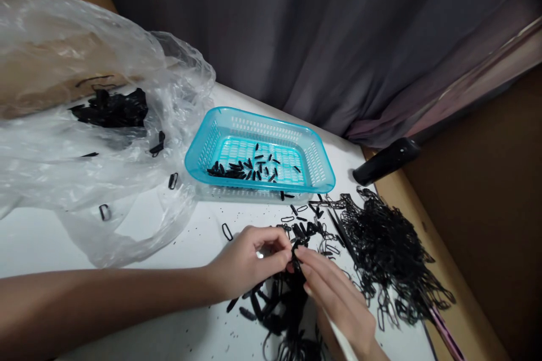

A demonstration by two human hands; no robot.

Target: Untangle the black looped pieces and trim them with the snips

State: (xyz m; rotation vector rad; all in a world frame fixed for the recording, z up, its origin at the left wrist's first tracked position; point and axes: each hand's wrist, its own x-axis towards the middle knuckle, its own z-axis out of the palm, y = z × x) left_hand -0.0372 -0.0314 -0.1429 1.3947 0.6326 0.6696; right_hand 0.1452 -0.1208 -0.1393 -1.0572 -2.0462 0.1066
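Observation:
My left hand [254, 254] is closed in a pinch, thumb against forefinger, on a small black piece [296, 252] low over the table. My right hand [339, 287] meets it from the other side, its fingers pressed together at the same black piece. A thin whitish strip [341, 335] runs along the right palm; what it is I cannot make out. Under and around both hands lie loose black pieces [258, 304], some slim and solid, others thin loops. Beyond the hands stands a blue plastic basket [260, 185] with several small black pieces on its bottom.
Right of the hands spreads a tangled heap of black loops [381, 248], with a black cylindrical object [385, 161] behind. A pink-handled tool [444, 330] pokes out near the edge. Clear plastic bags [169, 90] with black pieces cover the left. A dark curtain [254, 28] hangs behind.

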